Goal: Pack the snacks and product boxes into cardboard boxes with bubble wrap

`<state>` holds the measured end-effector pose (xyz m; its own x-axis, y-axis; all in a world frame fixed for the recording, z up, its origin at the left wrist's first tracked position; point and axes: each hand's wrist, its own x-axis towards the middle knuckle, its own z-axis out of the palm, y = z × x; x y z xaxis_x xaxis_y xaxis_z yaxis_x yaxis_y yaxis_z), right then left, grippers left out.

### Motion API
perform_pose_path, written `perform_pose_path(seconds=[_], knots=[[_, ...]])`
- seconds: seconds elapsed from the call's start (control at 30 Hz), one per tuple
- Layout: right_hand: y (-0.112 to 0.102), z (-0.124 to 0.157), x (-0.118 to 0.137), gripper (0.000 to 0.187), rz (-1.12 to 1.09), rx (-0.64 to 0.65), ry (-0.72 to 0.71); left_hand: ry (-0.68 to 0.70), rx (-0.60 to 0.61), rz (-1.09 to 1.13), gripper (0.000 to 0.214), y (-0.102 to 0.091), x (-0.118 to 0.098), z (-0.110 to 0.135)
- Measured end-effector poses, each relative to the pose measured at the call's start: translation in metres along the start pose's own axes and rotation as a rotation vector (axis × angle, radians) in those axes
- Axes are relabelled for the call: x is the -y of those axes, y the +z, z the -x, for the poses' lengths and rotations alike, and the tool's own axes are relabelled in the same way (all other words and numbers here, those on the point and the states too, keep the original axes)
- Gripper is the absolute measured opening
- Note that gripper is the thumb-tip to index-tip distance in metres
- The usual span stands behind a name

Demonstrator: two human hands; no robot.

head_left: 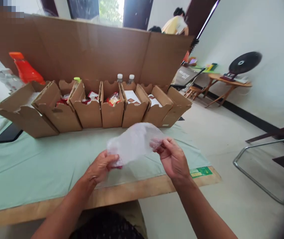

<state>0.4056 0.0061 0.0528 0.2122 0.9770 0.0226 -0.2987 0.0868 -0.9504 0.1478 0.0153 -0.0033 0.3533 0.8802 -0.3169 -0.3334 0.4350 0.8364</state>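
Between my hands, above the green cloth, stretches a whitish see-through plastic bag [134, 142]. My left hand [102, 167] pinches its left end, thumb on top. A bit of dark red shows beneath those fingers; what it belongs to I cannot make out. With thumb and fingertips, my right hand [173, 157] grips the crumpled right end. Just beyond the bag stand several cardboard bins [112, 113] in a row. Red packets [113, 99] lie in the middle ones, and white boxes [132, 97] fill one toward the right.
Behind the bins rises a tall cardboard panel [94, 49]. An orange-red bottle [28, 69] leans at the left, and a black phone [8, 132] lies by the leftmost bin. The table's wooden edge [132, 191] runs in front of me. A fan [242, 64] and another person [175, 25] are farther off.
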Motion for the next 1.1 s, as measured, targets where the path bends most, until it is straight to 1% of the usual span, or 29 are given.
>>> perform_pose_path(seconds=[0.07, 0.1, 0.17, 0.2, 0.27, 0.3, 0.33, 0.37, 0.4, 0.47, 0.5, 0.53, 0.57, 0.6, 0.63, 0.67, 0.7, 0.73, 0.77, 0.8, 0.83, 0.87, 0.9, 0.93, 0.97, 1.0, 1.03, 1.1], knots=[[-0.022, 0.003, -0.021, 0.030, 0.024, 0.000, 0.116, 0.074, -0.161, -0.130, 0.049, -0.006, -0.005, -0.002], [-0.030, 0.004, -0.029, 0.034, 0.036, 0.010, 0.171, 0.091, -0.212, -0.191, 0.048, -0.009, -0.006, -0.003], [-0.038, 0.003, -0.041, 0.053, 0.075, 0.041, 0.246, 0.089, -0.253, -0.278, 0.046, -0.014, -0.007, -0.003], [-0.038, 0.001, -0.045, 0.064, 0.114, 0.059, 0.258, 0.079, -0.258, -0.301, 0.046, -0.015, -0.006, -0.003], [-0.033, -0.005, -0.049, 0.087, 0.249, 0.102, 0.232, 0.064, -0.275, -0.322, 0.048, -0.015, -0.005, -0.003], [-0.029, -0.008, -0.051, 0.095, 0.341, 0.125, 0.205, 0.059, -0.285, -0.330, 0.049, -0.014, -0.004, -0.003], [-0.024, -0.011, -0.052, 0.100, 0.440, 0.143, 0.173, 0.056, -0.293, -0.335, 0.051, -0.014, -0.004, -0.002], [-0.019, -0.014, -0.054, 0.097, 0.531, 0.160, 0.144, 0.055, -0.299, -0.343, 0.052, -0.014, -0.004, 0.000], [-0.015, -0.016, -0.055, 0.088, 0.603, 0.178, 0.121, 0.055, -0.305, -0.361, 0.053, -0.014, -0.005, 0.002], [-0.009, -0.019, -0.059, 0.063, 0.670, 0.217, 0.097, 0.041, -0.317, -0.439, 0.054, -0.020, -0.005, 0.010], [-0.007, -0.019, -0.060, 0.053, 0.674, 0.242, 0.094, 0.023, -0.320, -0.501, 0.054, -0.025, -0.005, 0.016], [-0.006, -0.019, -0.061, 0.048, 0.686, 0.275, 0.092, 0.000, -0.314, -0.574, 0.055, -0.032, -0.005, 0.023], [-0.006, -0.020, -0.062, 0.047, 0.724, 0.309, 0.084, -0.021, -0.307, -0.653, 0.056, -0.041, -0.004, 0.030], [-0.007, -0.020, -0.062, 0.048, 0.792, 0.336, 0.066, -0.031, -0.311, -0.734, 0.057, -0.050, -0.004, 0.037], [-0.009, -0.021, -0.060, 0.048, 0.883, 0.351, 0.038, -0.022, -0.344, -0.820, 0.057, -0.060, -0.003, 0.044], [-0.011, -0.023, -0.056, 0.046, 0.976, 0.352, -0.001, 0.008, -0.409, -0.914, 0.056, -0.069, -0.004, 0.049], [-0.014, -0.027, -0.050, 0.041, 1.049, 0.330, -0.058, 0.060, -0.502, -1.011, 0.054, -0.077, -0.004, 0.054], [-0.017, -0.032, -0.040, 0.035, 1.090, 0.290, -0.130, 0.136, -0.597, -1.105, 0.053, -0.082, -0.006, 0.057], [-0.019, -0.039, -0.028, 0.030, 1.101, 0.236, -0.218, 0.238, -0.672, -1.190, 0.052, -0.085, -0.007, 0.058], [-0.021, -0.047, -0.013, 0.027, 1.098, 0.180, -0.312, 0.361, -0.696, -1.266, 0.050, -0.084, -0.009, 0.057], [-0.022, -0.058, 0.004, 0.025, 1.096, 0.122, -0.409, 0.500, -0.667, -1.331, 0.046, -0.079, -0.010, 0.054], [-0.021, -0.072, 0.022, 0.024, 1.106, 0.067, -0.499, 0.640, -0.592, -1.386, 0.040, -0.071, -0.009, 0.050], [-0.018, -0.087, 0.040, 0.023, 1.136, 0.019, -0.572, 0.761, -0.488, -1.436, 0.036, -0.062, -0.008, 0.043], [-0.014, -0.104, 0.057, 0.023, 1.181, -0.020, -0.628, 0.848, -0.376, -1.486, 0.035, -0.051, -0.004, 0.035], [-0.009, -0.124, 0.072, 0.024, 1.239, -0.043, -0.662, 0.892, -0.265, -1.536, 0.037, -0.040, 0.001, 0.027], [-0.002, -0.144, 0.085, 0.026, 1.305, -0.052, -0.673, 0.894, -0.153, -1.584, 0.042, -0.031, 0.008, 0.019], [0.004, -0.166, 0.094, 0.028, 1.378, -0.041, -0.664, 0.868, -0.046, -1.623, 0.047, -0.024, 0.016, 0.010], [0.018, -0.211, 0.104, 0.033, 1.540, 0.018, -0.602, 0.782, 0.137, -1.672, 0.056, -0.018, 0.031, -0.002]])
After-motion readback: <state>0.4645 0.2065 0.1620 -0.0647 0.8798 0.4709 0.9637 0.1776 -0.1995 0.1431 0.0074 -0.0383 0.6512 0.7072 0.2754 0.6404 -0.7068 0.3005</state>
